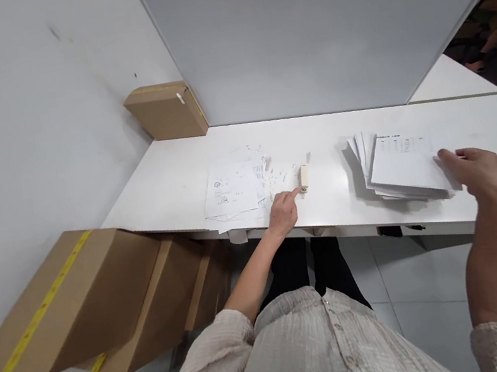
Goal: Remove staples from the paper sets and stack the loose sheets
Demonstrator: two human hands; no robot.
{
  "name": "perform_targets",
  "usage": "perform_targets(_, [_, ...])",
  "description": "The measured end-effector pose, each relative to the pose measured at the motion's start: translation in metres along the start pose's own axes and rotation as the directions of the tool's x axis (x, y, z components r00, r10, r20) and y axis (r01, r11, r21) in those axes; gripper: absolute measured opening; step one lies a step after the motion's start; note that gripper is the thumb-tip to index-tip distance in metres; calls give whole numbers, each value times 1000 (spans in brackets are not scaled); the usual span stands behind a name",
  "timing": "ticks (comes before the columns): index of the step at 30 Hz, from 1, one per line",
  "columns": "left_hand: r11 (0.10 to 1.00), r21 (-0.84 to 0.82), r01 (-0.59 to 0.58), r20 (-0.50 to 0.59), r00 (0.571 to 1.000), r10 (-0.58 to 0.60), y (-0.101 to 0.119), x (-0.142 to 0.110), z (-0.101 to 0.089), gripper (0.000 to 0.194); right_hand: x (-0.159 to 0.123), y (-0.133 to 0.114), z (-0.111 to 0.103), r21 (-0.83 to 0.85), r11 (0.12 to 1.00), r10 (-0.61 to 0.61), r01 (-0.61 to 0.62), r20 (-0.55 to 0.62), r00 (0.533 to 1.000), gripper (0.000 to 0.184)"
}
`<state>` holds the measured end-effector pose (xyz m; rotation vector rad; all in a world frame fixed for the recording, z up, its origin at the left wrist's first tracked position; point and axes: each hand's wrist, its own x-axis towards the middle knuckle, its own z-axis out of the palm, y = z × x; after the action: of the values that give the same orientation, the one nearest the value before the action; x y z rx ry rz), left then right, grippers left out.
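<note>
Head view: the left hand [283, 212] points its index finger at the near end of a small block [304, 177], its grip nearly closed with nothing pinched; contact is likely, though blur leaves that unsure. The block's long axis runs away from the body, right of the loose papers [231, 190]. The right hand [479, 169], farther from it, has thumb and fingers partly open at the paper stack's [407, 171] right edge on the white surface [332, 197].
</note>
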<state>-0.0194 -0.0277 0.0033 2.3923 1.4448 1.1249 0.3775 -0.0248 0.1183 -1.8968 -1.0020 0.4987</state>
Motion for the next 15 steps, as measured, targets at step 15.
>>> perform_targets(15, [858, 445, 258, 43, 951, -308, -68, -41, -85, 37, -166, -4, 121, -36, 952, -280, 304, 298, 912, 42])
